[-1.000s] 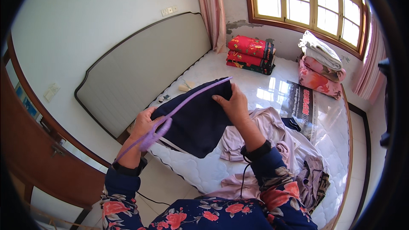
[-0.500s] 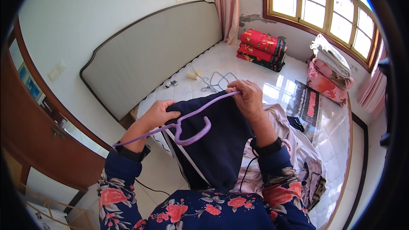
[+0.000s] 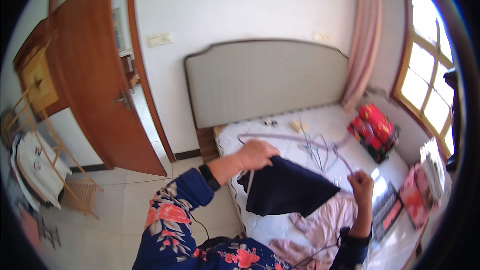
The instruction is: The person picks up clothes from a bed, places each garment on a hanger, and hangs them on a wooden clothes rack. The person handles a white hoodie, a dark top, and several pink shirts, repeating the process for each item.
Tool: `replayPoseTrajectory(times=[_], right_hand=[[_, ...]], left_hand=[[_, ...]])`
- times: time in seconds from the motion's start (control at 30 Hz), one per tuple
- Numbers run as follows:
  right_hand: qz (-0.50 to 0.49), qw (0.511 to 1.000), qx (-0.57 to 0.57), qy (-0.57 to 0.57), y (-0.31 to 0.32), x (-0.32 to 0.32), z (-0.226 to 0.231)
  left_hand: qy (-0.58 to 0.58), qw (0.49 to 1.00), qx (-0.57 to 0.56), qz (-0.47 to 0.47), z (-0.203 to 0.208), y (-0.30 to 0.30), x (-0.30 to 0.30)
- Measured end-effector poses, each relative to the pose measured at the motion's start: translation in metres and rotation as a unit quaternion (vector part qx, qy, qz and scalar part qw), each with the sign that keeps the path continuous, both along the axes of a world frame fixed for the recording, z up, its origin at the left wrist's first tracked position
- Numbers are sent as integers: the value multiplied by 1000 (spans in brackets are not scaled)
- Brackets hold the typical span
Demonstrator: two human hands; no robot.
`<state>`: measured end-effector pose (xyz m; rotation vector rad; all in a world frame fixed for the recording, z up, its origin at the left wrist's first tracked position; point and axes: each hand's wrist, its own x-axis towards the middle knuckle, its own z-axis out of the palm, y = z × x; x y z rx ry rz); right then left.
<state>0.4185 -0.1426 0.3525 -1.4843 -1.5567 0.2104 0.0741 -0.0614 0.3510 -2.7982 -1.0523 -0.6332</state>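
Purple hanger is now sitting beyond navy garment, not across it like 0.5 s ago. Left hand is gripping garment over bed; right hand is pinching hanger. Slip risk: 1 hand seemingly supporting garment.

The room has a plain white wall, and against it stands a grey headboard with a dark curved edge. In front of it is the bed's white quilted mattress. To the left, a brown wooden door is standing open, and beside its frame there is a pale switch panel. The floor is of light tiles. On the right, a pink curtain hangs near a yellow-framed window, whose panes are very bright with daylight. At the blurred left rim, the wooden frame is perhaps a rack.
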Motion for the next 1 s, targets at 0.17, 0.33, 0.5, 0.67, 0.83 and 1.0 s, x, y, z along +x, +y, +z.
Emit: replayPoseTrajectory(times=[0.17, 0.33, 0.5, 0.67, 0.83, 1.0], right_hand=[[125, 984, 16, 123, 8, -29, 0], [249, 951, -5, 183, 20, -83, -3], [255, 949, -9, 185, 28, -131, -1], [241, 957, -15, 160, 32, -182, -13], [241, 967, -17, 85, 17, -277, -18], [365, 921, 2, 136, -21, -392, -19]], left_hand=[[-18, 997, 3, 75, -3, -19, -11], [-6, 994, -3, 111, -7, -42, -48], [-12, 992, -10, 122, -8, -75, -89], [24, 985, 10, 171, -12, -122, -135], [55, 971, 33, 230, -17, -208, -202], [33, 942, 16, 334, -19, -300, -274]])
